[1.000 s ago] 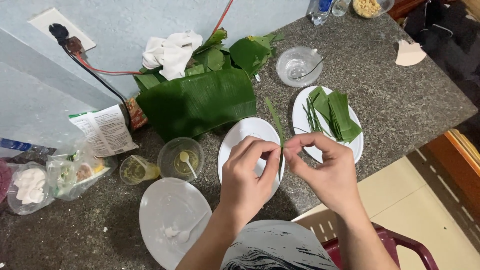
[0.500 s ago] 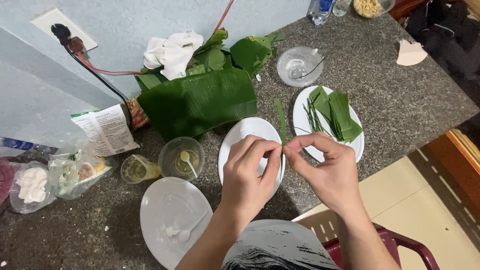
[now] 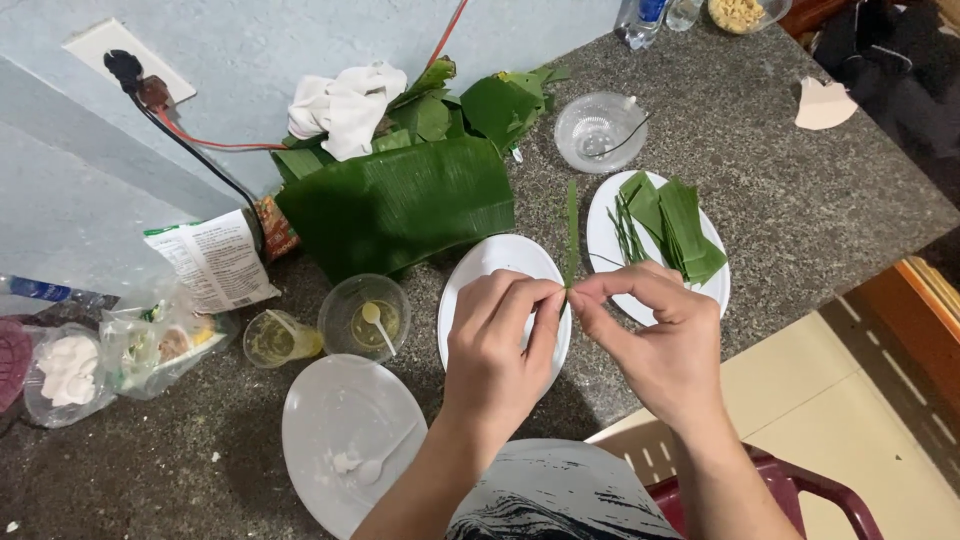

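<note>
both hands met over the empty white plate (image 3: 495, 270) near the middle of the speckled stone bench (image 3: 800, 210). the left hand (image 3: 495, 345) and the right hand (image 3: 665, 335) were each pinched shut, thumb against fingertips, on the lower end of a thin green leaf strip (image 3: 571, 225), which stood up and away from them over the gap between that plate and a second white plate (image 3: 610, 225) carrying folded leaf pieces (image 3: 675, 220) and a few slivers.

the strip looked narrow and fibrous, so a pull at an angle would likely have torn it crosswise or split it unevenly; with the grip so close to one end, the free length could also have flopped over.

the large banana leaf (image 3: 400, 200) behind was glossy, ribbed and folded flat. a clear plastic cup (image 3: 365, 318) with a small spoon, a smaller cup (image 3: 272, 338) and a translucent lid (image 3: 345, 440) holding a white spoon lay to the left.
</note>
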